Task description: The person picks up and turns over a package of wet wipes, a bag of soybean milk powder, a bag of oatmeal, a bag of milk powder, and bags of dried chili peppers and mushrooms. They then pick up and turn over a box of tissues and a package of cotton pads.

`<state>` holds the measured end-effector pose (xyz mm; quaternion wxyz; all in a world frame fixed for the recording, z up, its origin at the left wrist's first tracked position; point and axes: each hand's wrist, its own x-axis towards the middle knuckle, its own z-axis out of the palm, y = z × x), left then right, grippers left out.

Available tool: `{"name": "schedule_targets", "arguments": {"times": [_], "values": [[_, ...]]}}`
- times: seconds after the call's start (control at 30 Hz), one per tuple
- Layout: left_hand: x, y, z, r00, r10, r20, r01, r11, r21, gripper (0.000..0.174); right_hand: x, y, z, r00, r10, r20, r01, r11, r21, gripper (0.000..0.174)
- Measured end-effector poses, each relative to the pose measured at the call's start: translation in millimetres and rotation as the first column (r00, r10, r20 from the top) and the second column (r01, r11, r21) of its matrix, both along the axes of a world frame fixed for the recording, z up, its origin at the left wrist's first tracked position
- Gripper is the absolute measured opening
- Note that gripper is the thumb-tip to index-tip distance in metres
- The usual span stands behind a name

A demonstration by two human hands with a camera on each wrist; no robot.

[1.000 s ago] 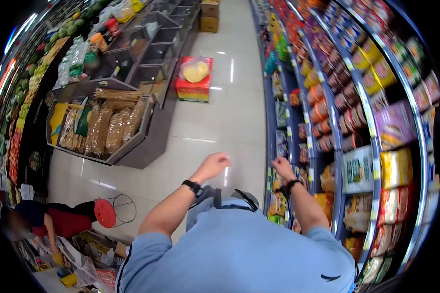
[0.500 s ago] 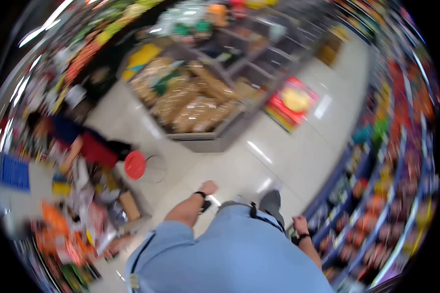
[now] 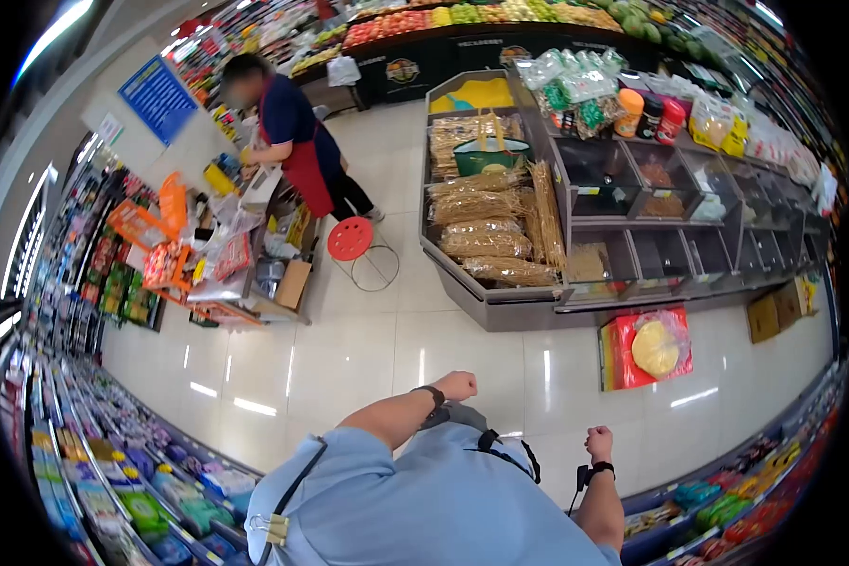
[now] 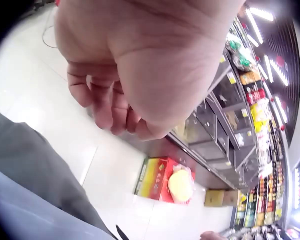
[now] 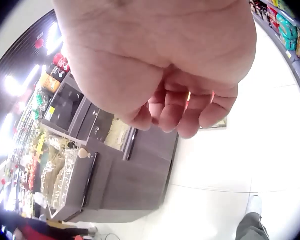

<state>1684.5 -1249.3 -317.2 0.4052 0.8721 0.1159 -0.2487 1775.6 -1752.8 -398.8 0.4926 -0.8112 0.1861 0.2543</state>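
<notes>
My left hand (image 3: pixel 457 385) hangs in front of my body over the tiled floor, its fingers loosely curled round nothing. In the left wrist view the palm and bent fingers of that left hand (image 4: pixel 140 65) show bare. Lower on the right, my right hand (image 3: pixel 599 441) is loosely curled too; the right wrist view shows this right hand (image 5: pixel 165 70) with no object in it. Closest to the hands is a red and yellow box (image 3: pixel 621 354) on the floor, with a round pale yellow item in clear plastic (image 3: pixel 658 347) on top.
A grey display bin (image 3: pixel 500 307) holds bagged dried noodle-like bundles (image 3: pixel 486 241). A red round stool (image 3: pixel 351 239) stands left of it. Beyond, a person in a red apron (image 3: pixel 297 141) is at a cluttered counter (image 3: pixel 255 283). Shelves (image 3: pixel 132 472) line the near side.
My view has turned left: the bin and floor box have swung from ahead to the right, and the person and counter have come into fuller view. Both hands stay empty.
</notes>
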Motion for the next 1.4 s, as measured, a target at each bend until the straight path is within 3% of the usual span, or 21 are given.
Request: {"name": "schedule_targets", "arguments": {"times": [0.1, 0.17, 0.27, 0.33, 0.4, 0.6, 0.7, 0.73, 0.77, 0.8, 0.83, 0.87, 0.93, 1.07, 1.17, 1.2, 1.27, 1.3, 1.33, 1.37, 1.4], "values": [[-13.3, 1.2, 2.4, 0.990, 0.138, 0.016, -0.139, 0.990, 0.024, 0.024, 37.7, -14.8, 5.0, 0.999, 0.045, 0.026, -0.045, 0.999, -0.003, 0.009], [-22.1, 1.1, 4.6, 0.986, 0.167, 0.027, -0.169, 0.976, 0.138, 0.030, 48.5, -24.9, 3.6, 0.992, 0.120, 0.032, -0.120, 0.993, -0.007, 0.008], [-27.4, 2.8, 4.8, 0.996, 0.059, -0.065, -0.040, 0.967, 0.253, 0.043, 52.5, -39.4, -12.0, 0.972, 0.233, -0.004, -0.233, 0.972, -0.034, 0.009], [-30.7, 21.3, -88.6, 0.985, -0.085, -0.149, 0.128, 0.942, 0.310, 0.049, 49.7, -43.8, -9.4, 0.971, 0.230, -0.073, -0.233, 0.971, -0.044, 0.009], [-7.7, 12.7, -71.2, 0.957, -0.028, -0.288, 0.115, 0.951, 0.287, 0.052, 48.4, -52.5, -10.2, 0.974, 0.197, -0.109, -0.200, 0.980, -0.020, 0.010], [143.2, -13.1, -69.5, 0.944, -0.212, -0.255, 0.281, 0.919, 0.278, 0.052, 39.9, -75.2, 18.1, 0.950, -0.218, -0.221, 0.227, 0.974, 0.015, 0.011], [252.0, -40.9, -72.6, 0.963, -0.268, -0.017, 0.264, 0.934, 0.240, 0.043, 52.1, -69.5, 57.3, 0.947, -0.198, -0.252, 0.197, 0.980, -0.030, 0.007], [289.4, -50.2, -98.9, 0.931, -0.342, 0.128, 0.310, 0.925, 0.219, 0.041, 58.9, -67.4, 60.3, 0.939, -0.197, -0.283, 0.196, 0.980, -0.035, 0.007], [320.7, -62.1, -61.4, 0.929, -0.345, 0.132, 0.315, 0.927, 0.202, 0.037, 68.3, -65.2, 61.0, 0.939, -0.197, -0.283, 0.194, 0.980, -0.039, 0.007], [353.6, -69.9, -45.1, 0.812, -0.523, 0.260, 0.435, 0.839, 0.328, 0.032, 80.6, -63.3, 58.9, 0.928, -0.227, -0.296, 0.221, 0.974, -0.054, 0.007], [377.9, -77.5, -23.5, 0.848, -0.439, 0.298, 0.390, 0.897, 0.209, 0.029, 94.9, -62.0, 56.9, 0.916, -0.254, -0.310, 0.244, 0.967, -0.071, 0.007], [400.8, -85.2, -25.9, 0.943, -0.215, 0.255, 0.216, 0.976, 0.027, 0.026, 111.7, -59.6, 53.4, 0.917, -0.246, -0.314, 0.233, 0.969, -0.078, 0.007], [424.9, -85.1, 3.2, 0.927, -0.097, 0.363, 0.130, 0.989, -0.069, 0.021, 148.0, -54.4, 43.4, 0.905, -0.272, -0.327, 0.295, 0.955, 0.023, 0.008], [420.6, -57.0, 36.0, 0.936, 0.100, 0.338, -0.067, 0.992, -0.108, 0.025, 252.9, -23.2, 38.6, 0.961, -0.005, -0.275, 0.004, 1.000, -0.004, 0.014], [358.6, -11.2, 5.9, 0.960, 0.121, 0.253, -0.146, 0.986, 0.084, 0.024, 334.7, 8.5, 38.5, 0.932, 0.271, -0.242, -0.272, 0.962, 0.029, 0.016], [328.4, 8.3, -6.7, 0.970, 0.135, 0.205, -0.171, 0.970, 0.173, 0.025, 363.9, 16.1, 32.9, 0.895, 0.378, -0.237, -0.375, 0.925, 0.061, 0.019], [237.5, 29.7, -44.8, 0.885, 0.431, 0.179, -0.465, 0.782, 0.416, 0.033, 417.7, 33.3, 26.0, 0.682, 0.664, -0.307, -0.692, 0.721, 0.022, 0.025], [194.2, 23.1, -17.1, 0.722, 0.677, 0.139, -0.668, 0.632, 0.393, 0.035, 451.4, 37.7, 10.1, 0.306, 0.951, -0.036, -0.952, 0.305, -0.015, 0.026], [150.0, 15.6, -9.8, 0.569, 0.816, 0.101, -0.783, 0.500, 0.370, 0.038, 488.3, 32.8, -28.4, -0.184, 0.964, 0.195, -0.975, -0.153, -0.162, 0.027], [103.4, 0.0, -5.1, 0.453, 0.883, 0.121, -0.850, 0.387, 0.357, 0.038, 508.2, 37.4, -62.3, 0.152, 0.981, -0.121, -0.983, 0.163, 0.088, 0.029], [63.9, -26.2, 9.1, 0.345, 0.930, 0.128, -0.878, 0.271, 0.395, 0.038, 537.9, 47.2, -58.8, -0.159, 0.987, 0.029, -0.979, -0.161, 0.124, 0.031]]}}
